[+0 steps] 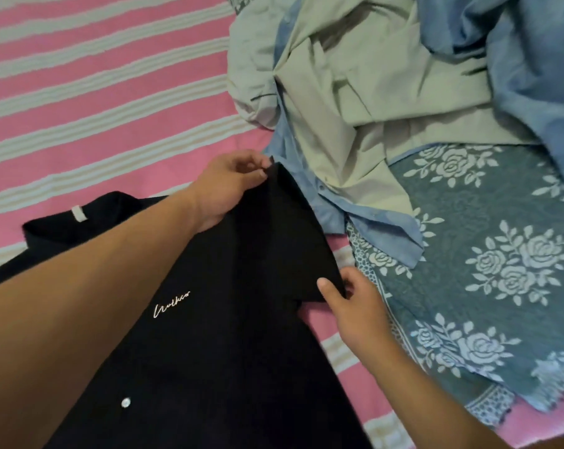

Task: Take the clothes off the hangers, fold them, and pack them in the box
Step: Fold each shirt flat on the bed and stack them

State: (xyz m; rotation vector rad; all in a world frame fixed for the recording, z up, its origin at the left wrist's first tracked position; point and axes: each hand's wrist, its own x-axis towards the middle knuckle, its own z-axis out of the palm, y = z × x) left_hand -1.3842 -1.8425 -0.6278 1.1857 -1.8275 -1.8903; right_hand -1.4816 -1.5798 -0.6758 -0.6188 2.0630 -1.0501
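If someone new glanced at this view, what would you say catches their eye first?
Probably the black shirt with pale script on its chest, spread low and centre on the pink striped bedsheet. The left hand and right hand each pinch an edge of its sleeve. Behind, upper right, a pale green garment lies crumpled over blue clothes.

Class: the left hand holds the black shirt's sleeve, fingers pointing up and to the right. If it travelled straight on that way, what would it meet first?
Probably the blue shirt just past the left hand, then the green garment; depth is unclear.
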